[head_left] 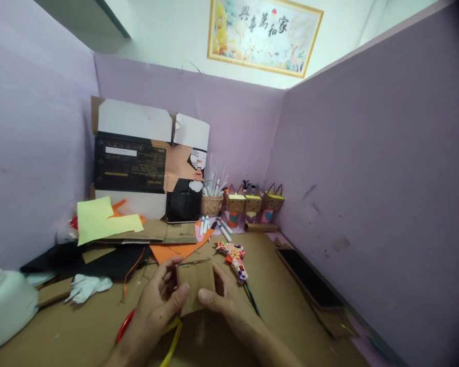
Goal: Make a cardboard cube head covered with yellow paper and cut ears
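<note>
A small brown cardboard piece (pixel 195 283) is held upright between both my hands just above the brown tabletop. My left hand (pixel 155 306) grips its left edge, thumb pressed on the front face. Its right edge is pinched by my right hand (pixel 225 300), thumb on the front. A colourful patterned glue gun (pixel 234 258) lies just beyond my right hand. Red-handled scissors (pixel 123 326) and a yellow strip (pixel 173 342) lie under my left wrist.
A large printed cardboard box (pixel 145 163) stands at the back with yellow paper (pixel 99 219), orange and black sheets before it. A basket of pens (pixel 211 203), small cardboard boxes (pixel 252 202), white markers (pixel 222 228), a white bowl (pixel 3 306) and a dark phone (pixel 309 279) surround the work area. Purple walls enclose it.
</note>
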Tool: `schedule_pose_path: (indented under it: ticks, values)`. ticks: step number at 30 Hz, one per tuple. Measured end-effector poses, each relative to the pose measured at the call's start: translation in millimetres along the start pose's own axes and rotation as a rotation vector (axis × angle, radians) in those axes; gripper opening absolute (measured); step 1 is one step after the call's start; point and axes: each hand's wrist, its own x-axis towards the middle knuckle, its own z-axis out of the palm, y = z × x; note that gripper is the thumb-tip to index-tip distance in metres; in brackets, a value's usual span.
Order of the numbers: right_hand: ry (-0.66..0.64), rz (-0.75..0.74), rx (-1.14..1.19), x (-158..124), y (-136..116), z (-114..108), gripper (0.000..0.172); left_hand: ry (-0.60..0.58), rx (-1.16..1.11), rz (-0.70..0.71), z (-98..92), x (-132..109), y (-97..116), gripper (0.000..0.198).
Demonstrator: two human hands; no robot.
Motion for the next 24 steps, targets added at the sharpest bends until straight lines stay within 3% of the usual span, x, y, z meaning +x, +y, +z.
schedule_pose_path:
  ticks: [3,6,8,11,14,18,24]
  values:
    - [0.098,0.009,0.142,2.7,-5.4,1.1,0.050,0.085,0.096,0.038,-4.3,1.4,0.5,0.067]
    - [0.286,0.047,0.329,7.4,-7.8,-7.7,0.040,0.140,0.456,0.077,-8.6,1.5,1.6,0.053]
    - [0.336,0.141,0.475,10.0,-9.2,-14.6,0.031,0.021,0.742,0.092,-7.1,-1.1,1.6,0.042]
    - [0.283,0.260,0.618,11.3,-12.9,-19.1,0.043,-0.155,1.083,0.134,1.0,-7.1,1.4,0.028]
    - [0.232,0.279,0.690,10.5,-18.2,-16.7,0.054,-0.165,1.307,0.132,7.3,-9.8,2.8,0.025]
    - [0.259,0.312,0.792,10.2,-22.2,-14.7,0.058,-0.094,1.424,0.127,-2.4,-4.4,1.8,0.019]
    - [0.209,0.339,0.815,10.3,-18.0,-17.2,0.056,0.093,1.342,0.088,-51.4,7.4,-10.2,0.006]
